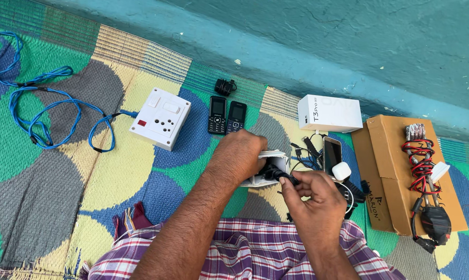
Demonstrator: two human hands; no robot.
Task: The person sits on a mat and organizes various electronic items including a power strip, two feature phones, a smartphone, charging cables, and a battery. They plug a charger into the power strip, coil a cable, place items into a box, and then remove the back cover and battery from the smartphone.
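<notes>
My left hand (238, 155) grips a small white box (274, 167) from above, holding it against the mat. My right hand (311, 199) pinches a black cable (277, 174) at the box's open side, fingers closed on it. Two small black keypad phones (226, 116) lie side by side just beyond my left hand. A smartphone (332, 152) with a white plug adapter (341, 170) on it lies right of the box.
A white switch-and-socket board (160, 117) with a long blue cord (42, 111) sits at left on the colourful woven mat (115, 176). A white carton (329, 112), a brown cardboard box (387, 176) bearing red and black wires (420, 161), and a teal wall (322, 41) lie beyond.
</notes>
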